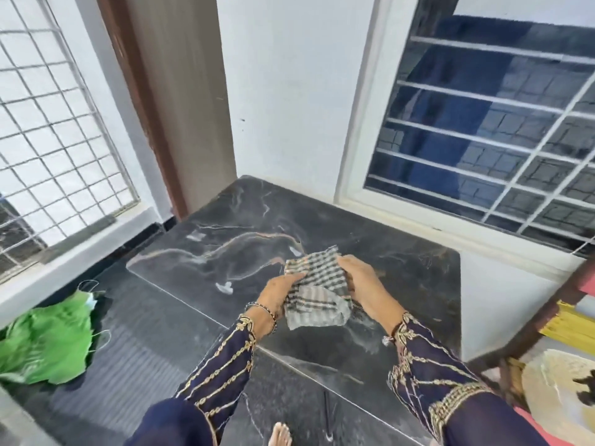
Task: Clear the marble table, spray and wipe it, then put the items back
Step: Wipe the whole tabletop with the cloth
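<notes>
A checked grey and white cloth (317, 291) is held over the dark marble table (225, 233), partly folded, with its lower half hanging down. My left hand (278, 291) grips its left edge. My right hand (360, 280) grips its right edge, fingers curled over the fabric. Both arms wear dark blue sleeves with gold embroidery. The marble surface shows pale streaks and a few small white patches.
A green cloth (45, 339) lies on the dark floor at the left. A barred window (483, 130) runs along the table's right side. A wooden chair frame (531, 320) and yellow and pink items stand at the right. A bare foot (281, 434) shows below.
</notes>
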Available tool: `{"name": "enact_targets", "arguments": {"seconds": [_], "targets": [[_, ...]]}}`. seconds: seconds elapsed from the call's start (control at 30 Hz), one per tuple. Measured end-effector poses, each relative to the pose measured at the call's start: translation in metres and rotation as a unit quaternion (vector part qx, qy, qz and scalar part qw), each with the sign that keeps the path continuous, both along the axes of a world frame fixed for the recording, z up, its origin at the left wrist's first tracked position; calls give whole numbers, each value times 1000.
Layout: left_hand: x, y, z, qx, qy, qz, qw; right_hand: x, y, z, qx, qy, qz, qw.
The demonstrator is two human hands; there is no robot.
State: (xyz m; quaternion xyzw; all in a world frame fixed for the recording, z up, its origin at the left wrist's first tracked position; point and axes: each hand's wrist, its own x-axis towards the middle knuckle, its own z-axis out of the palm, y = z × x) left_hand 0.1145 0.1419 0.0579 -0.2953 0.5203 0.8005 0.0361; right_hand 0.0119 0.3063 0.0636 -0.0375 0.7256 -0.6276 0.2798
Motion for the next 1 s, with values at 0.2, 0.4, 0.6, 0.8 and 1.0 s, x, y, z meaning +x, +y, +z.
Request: {"name": "enact_targets", "arguments": {"seconds": [0.2,0.4,0.6,0.8,1.0], "targets": [[-22,-77,-26,-51,39,86,994,-26,-95,-30,54,19,84,995],[-37,-173,-49,-90,1,69,994,-55,-193,-52,-37,-74,91,992],[-38,-243,-63,-81,-38,79,993,-69,-271,-50,-21,-50,49,997],[-29,-317,-68,-100,-56,100,988,-81,-348,-40,275,242,56,929],[-17,-397,-78,-106,-73,68,989,-59,-431,-56,401,318,142,848]]}}
